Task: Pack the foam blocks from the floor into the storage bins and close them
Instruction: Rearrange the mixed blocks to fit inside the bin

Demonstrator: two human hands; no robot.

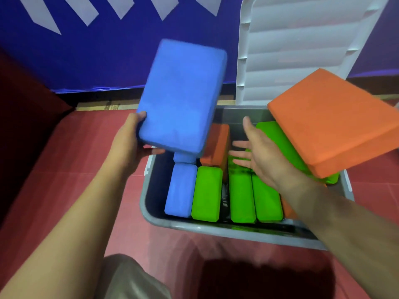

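I grip blue block [181, 96] in left hand [129, 145] | bin [194, 228] below it | right hand [261, 156] spread, empty, over green blocks [241, 197], likely making room

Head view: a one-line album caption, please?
Left hand holds a blue block above the open grey bin while the open right hand hovers over it.

Ten foam blocks, one bin [194, 228], one white lid [302, 50] behind it.
Inside the bin: four green blocks [207, 193], two blue blocks [180, 190], two orange blocks [216, 145]; above the bin: one blue block [183, 93], one orange block [334, 124].
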